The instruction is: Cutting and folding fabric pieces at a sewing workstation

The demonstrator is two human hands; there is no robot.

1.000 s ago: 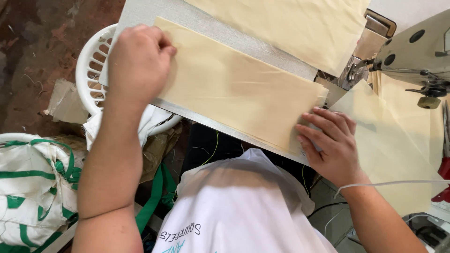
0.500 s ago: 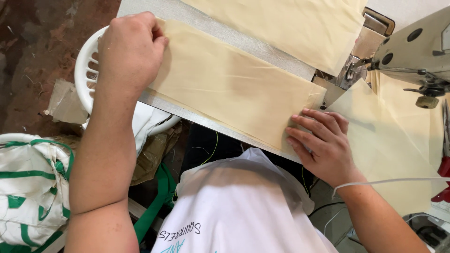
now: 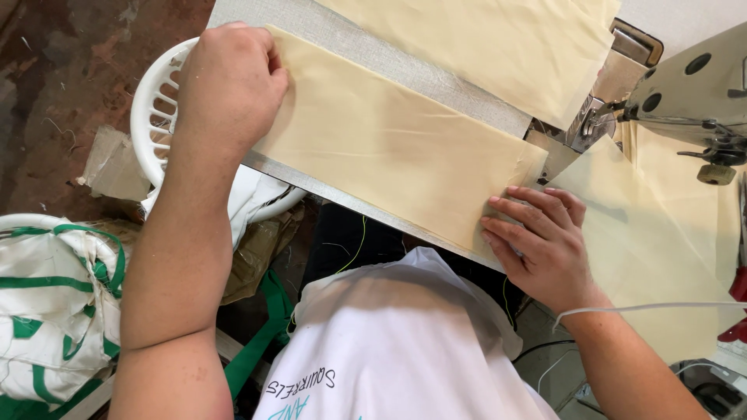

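The person sits at a sewing table (image 3: 405,66) and handles a long strip of cream cloth (image 3: 389,148) that lies flat across the grey table top, running from the upper left down toward the lower right.

Left hand (image 3: 233,85): it rests on the far left end of the strip, at the table's left edge. The fingers are curled under into a loose fist, knuckles up. The hand presses on the cloth end; whether the fingertips pinch the cloth cannot be told, since they are hidden beneath the hand.

Right hand (image 3: 541,241): it lies palm down on the near right end of the strip, at the table's front edge. The fingers are extended, close together, and flat on the cloth. Nothing is gripped; the hand holds the cloth down by pressure only.

A second, wider piece of cream cloth (image 3: 482,47) lies on the table beyond the strip, with a band of bare grey table between the two. More cream cloth (image 3: 654,233) hangs to the right of the right hand. The sewing machine (image 3: 692,93) stands at the upper right, its needle area just beyond the strip's right end.

Below the table's left edge stands a white plastic basket (image 3: 152,117). A white sack with green bands (image 3: 54,303) sits at the lower left on the floor. A thin white cable (image 3: 661,307) crosses the right forearm.
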